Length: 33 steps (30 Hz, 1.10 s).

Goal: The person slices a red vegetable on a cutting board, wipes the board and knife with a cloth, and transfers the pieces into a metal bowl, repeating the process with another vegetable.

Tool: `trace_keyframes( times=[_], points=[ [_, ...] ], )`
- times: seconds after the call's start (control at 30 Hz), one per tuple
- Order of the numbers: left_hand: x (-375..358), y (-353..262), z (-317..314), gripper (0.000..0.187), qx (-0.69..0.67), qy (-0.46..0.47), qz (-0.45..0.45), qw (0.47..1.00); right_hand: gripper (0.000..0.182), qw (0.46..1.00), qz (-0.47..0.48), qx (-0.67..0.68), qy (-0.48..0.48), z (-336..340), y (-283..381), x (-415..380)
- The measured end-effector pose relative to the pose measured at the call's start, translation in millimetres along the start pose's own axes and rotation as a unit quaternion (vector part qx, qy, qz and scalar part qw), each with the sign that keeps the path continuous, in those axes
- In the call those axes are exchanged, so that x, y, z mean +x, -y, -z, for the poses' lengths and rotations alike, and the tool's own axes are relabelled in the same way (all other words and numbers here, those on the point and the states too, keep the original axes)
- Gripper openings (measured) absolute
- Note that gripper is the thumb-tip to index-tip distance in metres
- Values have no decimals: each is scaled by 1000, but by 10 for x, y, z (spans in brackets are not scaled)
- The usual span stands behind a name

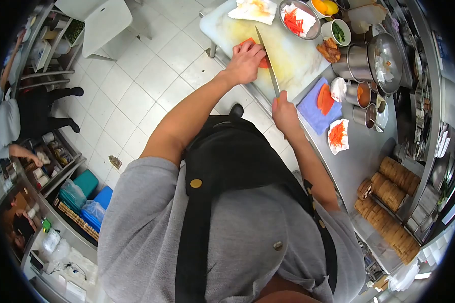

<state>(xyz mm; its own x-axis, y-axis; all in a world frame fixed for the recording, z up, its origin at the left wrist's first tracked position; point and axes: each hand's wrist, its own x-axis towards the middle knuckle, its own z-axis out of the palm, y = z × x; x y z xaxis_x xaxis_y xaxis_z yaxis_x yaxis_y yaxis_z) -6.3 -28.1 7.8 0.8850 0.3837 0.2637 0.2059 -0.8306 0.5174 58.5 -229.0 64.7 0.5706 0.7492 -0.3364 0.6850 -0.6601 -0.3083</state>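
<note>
My right hand [285,117] is wrapped round the handle of a long kitchen knife [273,77], whose blade slants up across the cutting board [299,63]. My left hand [245,64], fingers curled, presses on an orange-red piece of food [264,62] beside the blade, partly hidden under the fingers. Near the board's far edge lie a stained white paper towel [253,10] and a metal bowl [316,31] holding orange-red shreds [293,22] on paper. To the right, an orange-red slab [326,100] rests on a purple cloth [308,108], with more shreds [337,135] on white paper below.
Beyond the board's right edge stand a bowl of chopped greens [338,32], a browned piece of food [329,50], metal pots [359,63] and small tins [358,94]. Stacked bamboo steamers [387,230] line the right counter. Another person [33,113] stands at the left, near a white chair [101,28].
</note>
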Motion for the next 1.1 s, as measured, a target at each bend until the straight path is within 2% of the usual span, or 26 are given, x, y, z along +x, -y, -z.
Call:
trace_keyframes(
  times=[0.07,0.13,0.23,0.33,0.47,0.57,0.7,0.8,0.87,1.0,1.1],
  points=[
    [-6,27,-15,42,4,3,-4,1000,25,1000,17,-4,-16,84,46,4],
    [22,45,-34,46,9,0,-10,1000,25,999,30,3,17,336,118,-46],
    [0,23,-33,45,23,-20,-12,999,24,999,30,13,3,239,60,-223],
    [-10,-13,-4,42,9,10,5,1000,24,1000,-1,27,-12,-14,85,-73],
    [-4,3,-13,40,1,21,8,1000,25,999,43,16,5,256,124,10],
    [-8,4,-10,38,-1,15,7,1000,26,1000,21,7,18,348,154,-234],
    [6,3,-2,35,-10,-4,12,1000,26,1000,-6,25,-2,-58,45,-89],
    [12,14,2,42,-7,11,14,1000,26,1000,17,-8,-14,109,129,-29],
    [37,43,-13,43,-9,2,13,1000,26,1000,12,-15,25,393,231,-131],
    [5,34,-64,45,-9,-36,1,999,26,1000,8,9,-5,-28,59,-220],
    [22,48,-37,44,-27,-10,18,999,27,1000,3,12,-25,-91,96,17]
  ],
)
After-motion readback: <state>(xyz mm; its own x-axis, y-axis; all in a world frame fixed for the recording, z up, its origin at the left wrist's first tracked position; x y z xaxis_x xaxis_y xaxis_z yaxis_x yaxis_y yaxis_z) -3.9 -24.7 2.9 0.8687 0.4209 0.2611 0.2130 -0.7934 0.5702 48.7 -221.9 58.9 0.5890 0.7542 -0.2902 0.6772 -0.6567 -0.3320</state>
